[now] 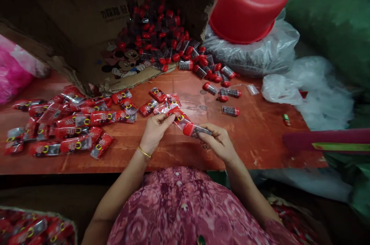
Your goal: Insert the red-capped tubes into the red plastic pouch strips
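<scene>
Your left hand [157, 129] pinches a red printed wrapper [180, 118] above the worktop [185, 157], and your right hand [218, 141] grips a red-capped tube [197, 131], its cap at the wrapper's right end; this looks like sleeving, which calls for keeping the two aligned. Wrapped packets [75, 144], their lettering too small to read, lie left, and far off loose tubes [185, 65] spill from a carton [136, 80] reading "Disney" beneath printed cartoon mice.
</scene>
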`<state>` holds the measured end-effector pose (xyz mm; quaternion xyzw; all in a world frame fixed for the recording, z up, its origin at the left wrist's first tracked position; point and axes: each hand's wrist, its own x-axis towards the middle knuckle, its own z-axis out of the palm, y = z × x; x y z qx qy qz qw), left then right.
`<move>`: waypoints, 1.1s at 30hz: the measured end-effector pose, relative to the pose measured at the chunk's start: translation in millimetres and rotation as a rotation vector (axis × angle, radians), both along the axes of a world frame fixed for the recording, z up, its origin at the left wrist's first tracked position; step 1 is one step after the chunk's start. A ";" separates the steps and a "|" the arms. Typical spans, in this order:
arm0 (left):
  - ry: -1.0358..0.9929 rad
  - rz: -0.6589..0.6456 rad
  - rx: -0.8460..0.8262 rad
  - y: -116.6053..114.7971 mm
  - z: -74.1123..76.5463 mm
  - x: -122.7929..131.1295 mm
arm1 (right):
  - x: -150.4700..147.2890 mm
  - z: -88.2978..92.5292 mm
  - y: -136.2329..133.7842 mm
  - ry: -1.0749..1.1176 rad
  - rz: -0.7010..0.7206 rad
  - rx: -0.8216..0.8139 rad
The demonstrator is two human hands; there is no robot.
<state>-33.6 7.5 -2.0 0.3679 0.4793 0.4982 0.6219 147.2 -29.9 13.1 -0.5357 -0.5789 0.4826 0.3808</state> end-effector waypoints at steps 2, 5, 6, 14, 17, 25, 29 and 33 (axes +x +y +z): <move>-0.025 0.007 -0.004 0.5 0.1 2.2 | -3.2 -1.3 -1.0 0.011 -0.009 -0.016; -0.184 0.061 -0.054 0.5 0.0 11.0 | -9.7 -5.8 -1.9 0.053 -0.028 -0.033; -0.235 0.083 -0.075 0.3 -0.5 14.6 | -12.1 -8.4 -1.8 0.079 -0.037 -0.035; -0.351 0.173 -0.132 -2.0 -9.7 28.0 | -25.0 -31.9 2.1 0.223 -0.125 -0.027; -0.365 0.167 -0.135 -2.8 -10.6 28.8 | -27.7 -36.6 3.1 0.246 -0.111 -0.051; -0.353 0.091 -0.130 -7.1 -11.9 26.7 | -39.6 -43.7 4.3 0.234 -0.090 0.011; -0.259 0.068 -0.098 -5.4 -14.4 22.2 | -42.3 -42.7 4.7 0.198 -0.010 0.028; -0.276 -0.038 -0.136 -5.3 -13.4 18.3 | -45.8 -38.2 9.1 0.400 0.041 -0.111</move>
